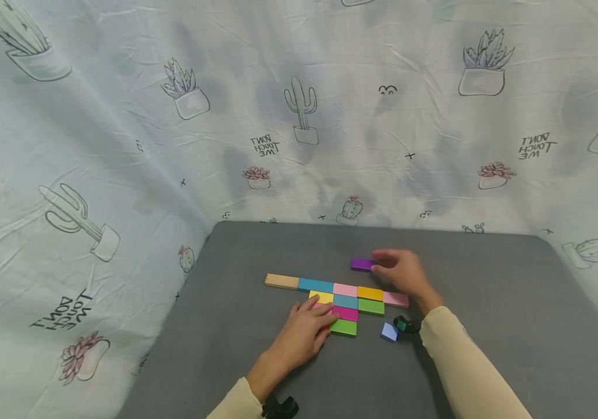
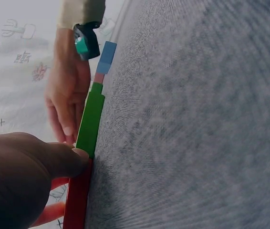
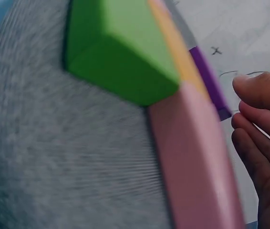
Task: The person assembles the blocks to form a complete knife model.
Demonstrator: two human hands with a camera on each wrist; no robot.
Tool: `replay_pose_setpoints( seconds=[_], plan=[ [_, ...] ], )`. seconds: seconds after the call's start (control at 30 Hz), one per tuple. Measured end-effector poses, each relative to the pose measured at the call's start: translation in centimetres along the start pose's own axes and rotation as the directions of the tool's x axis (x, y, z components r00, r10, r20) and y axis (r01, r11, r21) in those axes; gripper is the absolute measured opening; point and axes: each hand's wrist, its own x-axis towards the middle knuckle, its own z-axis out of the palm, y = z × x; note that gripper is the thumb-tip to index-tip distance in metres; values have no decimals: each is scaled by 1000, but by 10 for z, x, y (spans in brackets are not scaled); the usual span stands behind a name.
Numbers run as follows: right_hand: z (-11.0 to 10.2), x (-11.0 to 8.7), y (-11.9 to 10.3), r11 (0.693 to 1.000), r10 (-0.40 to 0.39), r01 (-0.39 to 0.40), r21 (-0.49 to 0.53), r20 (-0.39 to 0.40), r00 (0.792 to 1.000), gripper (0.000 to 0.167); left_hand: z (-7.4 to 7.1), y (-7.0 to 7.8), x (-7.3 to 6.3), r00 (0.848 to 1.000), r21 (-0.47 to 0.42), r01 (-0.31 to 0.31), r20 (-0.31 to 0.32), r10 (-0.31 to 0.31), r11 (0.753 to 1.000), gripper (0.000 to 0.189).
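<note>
My left hand [image 1: 301, 331] rests over the left side of a flat arrangement of coloured wooden blocks. Its fingers reach up to the yellow block [image 1: 321, 297], and its thumb touches the near edge by the green block [image 2: 90, 124] and the red block [image 2: 79, 195]. Part of the lower rows is hidden beneath this hand. Beyond the top row lies a purple block [image 1: 362, 265]. My right hand [image 1: 402, 272] is at its right end, thumb and fingers apart; in the right wrist view, the fingertips are just beside the purple block [image 3: 210, 83].
The top row runs from a tan block [image 1: 281, 281] to a pink block [image 1: 395, 299]. Below it sit a green block [image 1: 371, 306] and a magenta block [image 1: 345, 313]. A loose light-blue block [image 1: 389, 332] lies near the right wrist. Patterned cloth [image 1: 362, 128] hangs behind the grey table [image 1: 487, 326].
</note>
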Motion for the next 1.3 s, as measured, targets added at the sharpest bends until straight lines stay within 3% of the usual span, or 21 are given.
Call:
replay_pose_setpoints(
  seconds=[0.17,0.4,0.6,0.83,1.1,1.3],
  plan=[
    [5,3,5,999,34,-34,-1,33,999,41,0,2,0,1000,-8,10,16,-10,1000,42],
    [6,8,5,998,1,1,-69,31,1000,38,-1,1,0,1000,-7,-3,1,3,1000,41],
    [2,-1,4,995,-45,42,-92,-34,998,35,0,1,0,1000,4,-16,-10,16,1000,41],
    [-6,-43,-12,997,-60,56,-48,-96,994,34,0,0,-1,1000,5,-17,-16,17,1000,42],
    [3,-101,-20,990,-135,124,-67,-181,974,29,-1,1,-1,1000,7,-14,-17,14,1000,42],
    [11,-124,-19,988,-143,128,-84,-217,966,35,-1,2,0,1000,9,5,1,-5,1000,44]
  ],
)
